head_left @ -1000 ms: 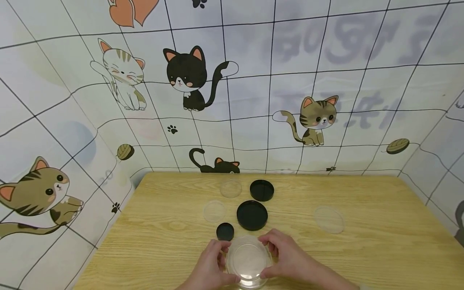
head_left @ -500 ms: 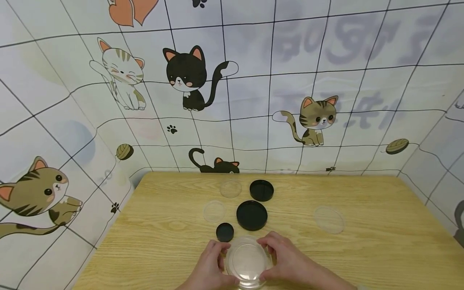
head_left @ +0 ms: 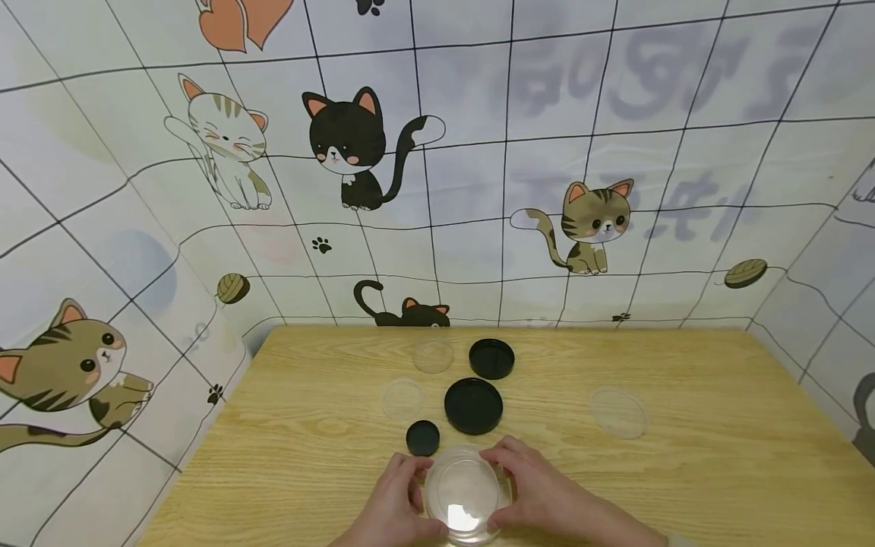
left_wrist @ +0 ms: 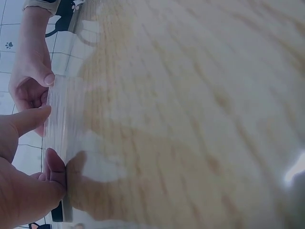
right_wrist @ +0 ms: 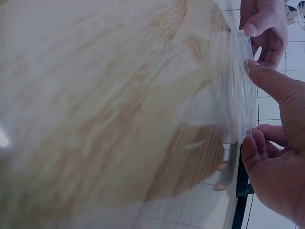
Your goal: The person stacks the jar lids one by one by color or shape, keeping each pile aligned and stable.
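Your left hand (head_left: pixel 399 501) and right hand (head_left: pixel 536 490) grip the clear dish stack (head_left: pixel 463 485) from opposite sides, thumbs at its near rim and fingers farther round, probably to keep its layers steady and level. It sits nearest you at the wooden table (head_left: pixel 287 463), just in front of the small black dish (head_left: pixel 423 438). Since the earlier frame your grip barely changes, but the glare on top is broader, perhaps from slight tilting.
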Demonstrator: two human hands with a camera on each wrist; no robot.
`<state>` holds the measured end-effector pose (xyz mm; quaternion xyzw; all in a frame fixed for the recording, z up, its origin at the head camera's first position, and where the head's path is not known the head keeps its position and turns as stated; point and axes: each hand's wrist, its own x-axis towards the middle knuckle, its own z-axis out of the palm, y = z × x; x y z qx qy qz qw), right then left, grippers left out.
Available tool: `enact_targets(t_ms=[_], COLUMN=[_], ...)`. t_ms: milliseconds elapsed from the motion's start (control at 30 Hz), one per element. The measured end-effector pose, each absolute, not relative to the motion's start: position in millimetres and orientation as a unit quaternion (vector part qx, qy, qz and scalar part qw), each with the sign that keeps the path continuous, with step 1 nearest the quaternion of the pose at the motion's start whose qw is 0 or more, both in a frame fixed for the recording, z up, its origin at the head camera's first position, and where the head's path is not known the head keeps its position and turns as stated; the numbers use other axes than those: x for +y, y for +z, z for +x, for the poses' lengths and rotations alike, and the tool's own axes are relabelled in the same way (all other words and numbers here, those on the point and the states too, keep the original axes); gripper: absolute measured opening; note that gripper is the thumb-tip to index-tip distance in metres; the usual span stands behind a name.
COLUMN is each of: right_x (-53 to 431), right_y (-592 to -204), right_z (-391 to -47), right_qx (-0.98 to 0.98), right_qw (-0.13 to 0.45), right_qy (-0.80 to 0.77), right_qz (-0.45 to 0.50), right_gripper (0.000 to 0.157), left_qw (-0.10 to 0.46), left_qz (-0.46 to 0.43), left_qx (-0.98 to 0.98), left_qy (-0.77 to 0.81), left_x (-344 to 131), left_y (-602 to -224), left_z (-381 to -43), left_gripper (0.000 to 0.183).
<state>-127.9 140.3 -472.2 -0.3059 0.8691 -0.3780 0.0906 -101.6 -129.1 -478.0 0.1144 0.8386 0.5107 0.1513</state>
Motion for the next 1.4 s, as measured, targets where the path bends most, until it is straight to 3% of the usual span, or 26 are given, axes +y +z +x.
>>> enact_targets(t_ms=[667, 1400], right_x=[141, 156], right_y=[-465, -457], right_z=[-129, -135], right_qx=[0.869, 0.851], right_qw=[0.128, 0.022], right_qy=[-0.388, -0.420], right_qz=[-0.281, -0.316], right_gripper=[0.079, 0.056], left_qw=[0.181, 0.079], left_qz=[0.096, 0.194], left_qx=[0.835, 0.834], left_qy=[0.511, 0.510], left_x=[-128, -122], left_y=[-473, -449], left_z=[-102, -118], left_gripper=[0.079, 0.076])
